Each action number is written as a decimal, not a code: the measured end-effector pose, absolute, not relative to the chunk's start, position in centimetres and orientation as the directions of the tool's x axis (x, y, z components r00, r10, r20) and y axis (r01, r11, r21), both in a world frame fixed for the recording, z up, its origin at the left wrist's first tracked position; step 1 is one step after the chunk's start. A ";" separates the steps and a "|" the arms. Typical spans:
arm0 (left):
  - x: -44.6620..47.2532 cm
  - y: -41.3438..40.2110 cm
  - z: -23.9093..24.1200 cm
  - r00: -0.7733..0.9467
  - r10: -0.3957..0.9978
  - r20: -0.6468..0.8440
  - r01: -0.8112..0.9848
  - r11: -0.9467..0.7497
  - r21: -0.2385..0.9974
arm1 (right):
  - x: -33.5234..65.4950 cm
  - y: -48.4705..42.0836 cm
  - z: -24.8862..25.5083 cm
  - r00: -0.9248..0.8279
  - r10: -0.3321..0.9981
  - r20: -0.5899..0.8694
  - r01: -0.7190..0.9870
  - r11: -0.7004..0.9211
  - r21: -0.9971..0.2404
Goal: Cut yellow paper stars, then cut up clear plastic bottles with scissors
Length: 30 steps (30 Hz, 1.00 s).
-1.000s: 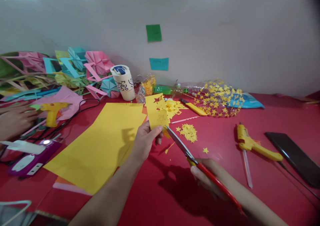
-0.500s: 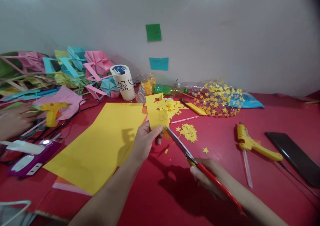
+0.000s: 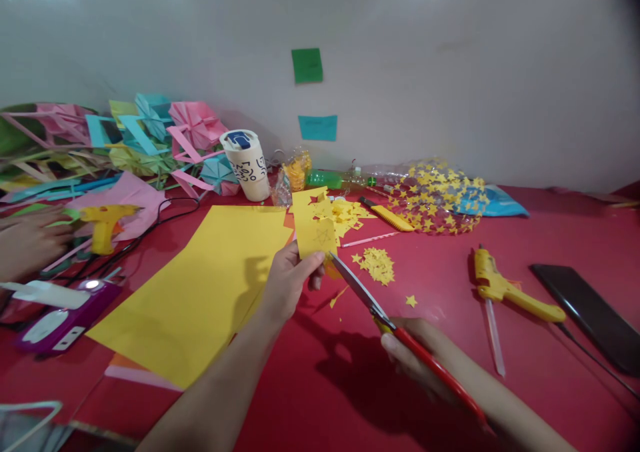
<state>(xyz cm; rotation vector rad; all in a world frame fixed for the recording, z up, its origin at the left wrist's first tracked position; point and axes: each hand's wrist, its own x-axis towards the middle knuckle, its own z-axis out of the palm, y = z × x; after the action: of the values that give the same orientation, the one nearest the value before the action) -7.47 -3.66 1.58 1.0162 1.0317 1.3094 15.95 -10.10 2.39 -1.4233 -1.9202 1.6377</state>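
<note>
Table (image 3: 300,405) of red colour carries large yellow sheets (image 3: 200,279) at left; scissors (image 3: 370,298) with red handle, I see, are gripped in the right hand (image 3: 427,332), tips at the edge of a yellow strip (image 3: 311,232); the left hand (image 3: 289,279) pinches this between thumb and fingers; small cut stars (image 3: 379,265) lie nearby, rightward.

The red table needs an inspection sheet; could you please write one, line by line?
Surface: red table, with yellow scraps.
Main things: yellow strip with a drawn star; red-handled scissors; pile of small stars.
Clutter: cup, phone, glue gun.
Hands: left hand pinches the strip; right hand holds the scissors, tips at the strip.
Cables: black cable at left; cord from the glue gun.
Surroundings: green note and blue note on pale partition; another person's hand at left.
</note>
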 end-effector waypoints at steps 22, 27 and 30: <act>-7.9 -3.4 1.4 0.057 0.998 -0.015 -0.240 0.028 0.970 | 16.2 -9.9 2.1 -0.501 0.762 -0.412 0.499 -0.135 -0.856; -8.0 -3.3 1.5 0.067 0.998 -0.017 -0.246 0.033 0.969 | 16.2 -10.0 2.4 -0.521 0.759 -0.390 0.489 -0.109 -0.865; -7.9 -3.4 1.6 0.066 0.998 -0.022 -0.250 0.038 0.968 | 16.2 -10.0 2.7 -0.527 0.762 -0.377 0.498 -0.082 -0.863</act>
<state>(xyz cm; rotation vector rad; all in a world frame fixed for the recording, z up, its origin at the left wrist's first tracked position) -7.91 -3.39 1.59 1.0288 0.9910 1.2511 16.15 -10.03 2.67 -1.3819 -1.9539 1.6517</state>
